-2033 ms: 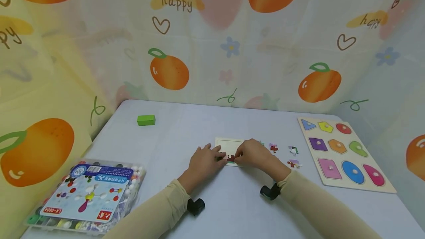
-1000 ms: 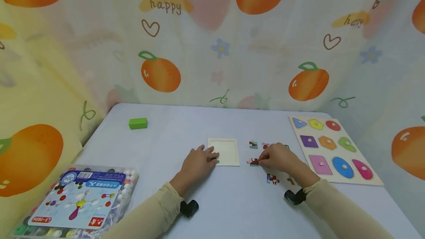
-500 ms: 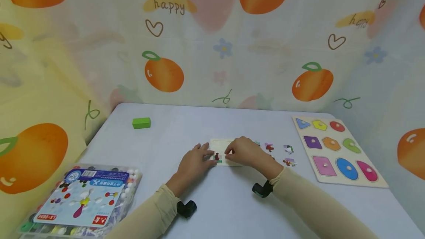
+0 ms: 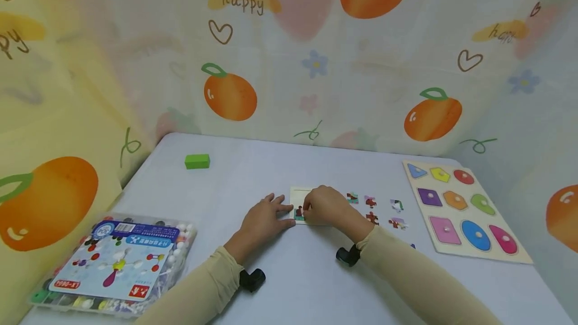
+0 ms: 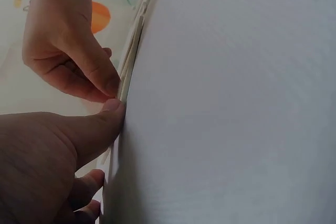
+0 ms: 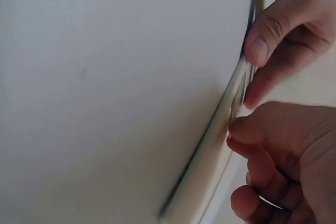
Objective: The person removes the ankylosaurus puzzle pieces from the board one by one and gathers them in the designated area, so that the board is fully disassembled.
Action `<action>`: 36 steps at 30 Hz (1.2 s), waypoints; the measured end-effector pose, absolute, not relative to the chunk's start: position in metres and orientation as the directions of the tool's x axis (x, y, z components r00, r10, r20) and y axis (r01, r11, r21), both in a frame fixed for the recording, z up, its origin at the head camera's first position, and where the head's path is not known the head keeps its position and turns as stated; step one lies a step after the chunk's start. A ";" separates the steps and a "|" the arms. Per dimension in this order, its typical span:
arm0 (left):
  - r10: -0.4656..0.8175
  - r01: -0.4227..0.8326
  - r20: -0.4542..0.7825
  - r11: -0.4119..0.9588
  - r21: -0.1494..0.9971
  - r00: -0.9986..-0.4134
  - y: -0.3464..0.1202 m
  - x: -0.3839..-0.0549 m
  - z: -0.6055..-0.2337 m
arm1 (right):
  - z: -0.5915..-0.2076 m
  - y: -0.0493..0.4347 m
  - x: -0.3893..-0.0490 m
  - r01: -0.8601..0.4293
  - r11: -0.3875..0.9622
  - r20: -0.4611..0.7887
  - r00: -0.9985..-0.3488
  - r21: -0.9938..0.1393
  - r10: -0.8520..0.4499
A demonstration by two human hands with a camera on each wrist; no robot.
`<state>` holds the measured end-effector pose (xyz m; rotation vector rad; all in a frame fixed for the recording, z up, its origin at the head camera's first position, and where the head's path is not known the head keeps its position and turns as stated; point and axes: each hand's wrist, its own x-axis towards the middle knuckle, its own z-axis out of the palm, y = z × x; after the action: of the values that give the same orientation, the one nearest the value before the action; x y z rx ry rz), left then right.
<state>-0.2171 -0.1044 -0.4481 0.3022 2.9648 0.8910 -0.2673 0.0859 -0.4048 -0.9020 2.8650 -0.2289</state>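
A small cream puzzle tray (image 4: 300, 193) lies mid-table, partly covered by my right hand (image 4: 328, 207). A dark red and green puzzle piece (image 4: 298, 212) sits in its near left corner. My right thumb and fingertip pinch down at that spot, against a puzzle piece mostly hidden beneath them. My left hand (image 4: 264, 219) rests at the tray's left edge, its fingers extended. In the left wrist view, the left thumb (image 5: 105, 124) touches the tray's thin side. The right wrist view shows the right fingertips (image 6: 241, 129) at the tray's rim (image 6: 202, 177).
Several loose puzzle pieces (image 4: 397, 223) lie right of the tray. A shape board (image 4: 444, 224) with knobbed coloured pieces stands at the right. A green block (image 4: 197, 161) is at the back left. A clear box of molecular model parts (image 4: 115, 260) occupies the front left.
One second ago my right hand was at the loose pieces, touching a dark red one. It has since swung left over the tray, down to its near left corner. My left hand stays by the tray.
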 end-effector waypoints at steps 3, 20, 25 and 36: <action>0.189 0.166 0.015 0.817 0.553 -0.982 -0.105 -0.216 -0.450 | -0.399 0.094 -0.265 -0.544 0.821 -0.082 -0.823 -0.172 -0.562; 0.127 0.116 0.019 0.825 0.553 -0.992 -0.124 -0.216 -0.450 | -0.392 0.183 -0.211 -0.476 0.838 -0.116 -0.847 -0.268 -0.518; 0.128 0.108 0.004 0.819 0.563 -0.992 -0.125 -0.216 -0.456 | -0.401 0.180 -0.212 -0.438 0.858 -0.135 -0.865 -0.268 -0.483; 0.133 0.118 0.014 0.822 0.558 -0.991 -0.120 -0.214 -0.458 | -0.410 0.182 -0.210 -0.466 0.853 -0.117 -0.858 -0.233 -0.501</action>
<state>-0.2137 -0.1205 -0.4576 0.2043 2.9735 0.9080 -0.2096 0.1821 -0.4096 -0.7509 2.8558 -0.2936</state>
